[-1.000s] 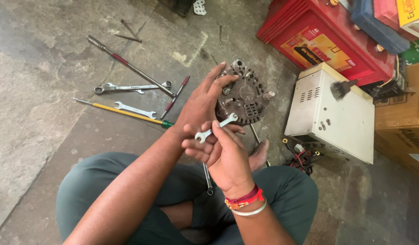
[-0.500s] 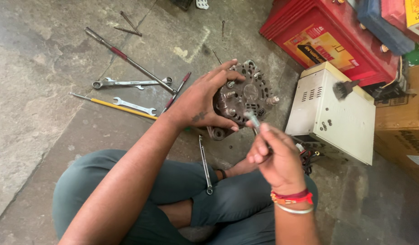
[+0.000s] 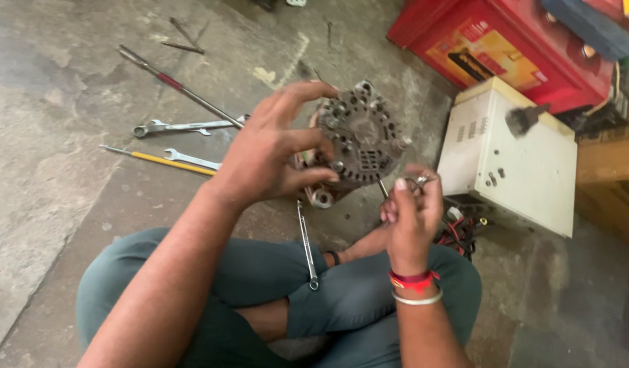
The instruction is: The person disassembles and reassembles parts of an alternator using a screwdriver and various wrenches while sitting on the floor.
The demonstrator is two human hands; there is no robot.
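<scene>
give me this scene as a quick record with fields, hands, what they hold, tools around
setting: person sitting cross-legged on a concrete floor
left hand: grips the alternator, held up off the floor
right hand: fingers closed on a small metal tool, kind unclear
on lap: spanner lying across the leg
floor, left: two spanners, yellow-handled screwdriver, long red-banded rod
right side: cream metal box with a brush on top, red case behind
</scene>
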